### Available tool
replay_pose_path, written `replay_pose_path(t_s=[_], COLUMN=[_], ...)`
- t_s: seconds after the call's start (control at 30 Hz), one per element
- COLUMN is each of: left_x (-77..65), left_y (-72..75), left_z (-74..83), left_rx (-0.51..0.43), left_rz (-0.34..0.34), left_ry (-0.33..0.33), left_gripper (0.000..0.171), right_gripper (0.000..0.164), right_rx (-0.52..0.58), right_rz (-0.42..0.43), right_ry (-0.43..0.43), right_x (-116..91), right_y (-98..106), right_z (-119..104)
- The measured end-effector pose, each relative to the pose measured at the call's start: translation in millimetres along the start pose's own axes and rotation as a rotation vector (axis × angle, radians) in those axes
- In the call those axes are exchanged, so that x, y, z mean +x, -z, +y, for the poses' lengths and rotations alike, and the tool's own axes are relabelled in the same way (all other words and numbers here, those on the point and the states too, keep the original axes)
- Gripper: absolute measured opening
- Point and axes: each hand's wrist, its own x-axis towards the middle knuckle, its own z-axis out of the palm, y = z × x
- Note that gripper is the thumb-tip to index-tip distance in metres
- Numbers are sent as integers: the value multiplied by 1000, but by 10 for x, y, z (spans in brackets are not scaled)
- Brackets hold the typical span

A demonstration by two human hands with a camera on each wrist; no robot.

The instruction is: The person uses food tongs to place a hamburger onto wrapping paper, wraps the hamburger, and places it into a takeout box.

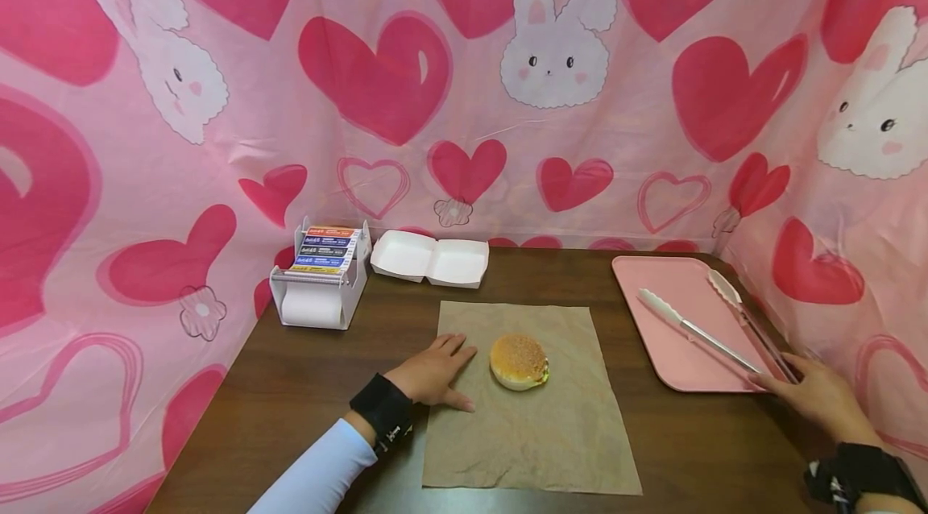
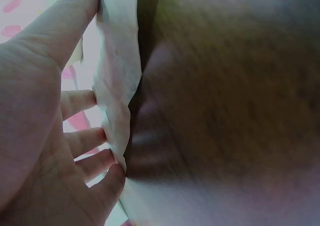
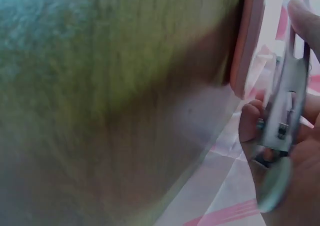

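A burger (image 1: 518,359) with a sesame bun, some filling showing at its right side, lies on a sheet of brown paper (image 1: 536,445). My left hand (image 1: 432,373) rests on the paper's left edge with the fingers spread, apart from the burger. In the left wrist view the fingertips touch the paper's wavy edge. Over at the right, my right hand (image 1: 822,395) grips metal tongs (image 1: 719,346) near their hinged end, which shows in the right wrist view. The tongs' arms are spread wide over a pink tray (image 1: 641,272).
At the back left stands a white dispenser (image 1: 351,288) with a paper roll (image 1: 312,308) and colourful labels (image 1: 325,250). Beside it sits an opened white carton (image 1: 458,263). The brown table (image 1: 333,369) is bordered by a pink heart-and-rabbit curtain (image 1: 478,123) at the back and sides.
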Motion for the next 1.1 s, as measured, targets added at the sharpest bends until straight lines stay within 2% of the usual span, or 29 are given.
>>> replay_pose_path(t_s=[0.17,0.4,0.47,0.6,0.67,0.77,0.97,1.1], left_x=[-11,-15,-19,-26,-27,-35,-37,-30], left_y=[3,12,17,31,35,44,51,50], left_z=[3,5,6,8,4,4,18,26], left_rx=[-2,-6,-8,-16,-21,-25,-29,-24], left_rz=[3,5,2,-1,-2,-5,-14,-10], left_ry=[-6,-11,-12,-13,-12,-7,-5,-9], left_gripper=[96,96,96,96,96,96,95,95], right_gripper=[93,102,102,97,91,85,77,72], right_rx=[-13,-8,0,30,45,76,146,155], right_rz=[-15,-66,-33,100,161,183,196,156], right_ry=[35,-2,14,68,95,133,269,314], right_x=[34,19,8,11,26,60,91,87], right_y=[-45,-106,-115,-129,-122,-91,-122,-199], right_z=[71,80,57,-62,-192,-483,-1182,-1552])
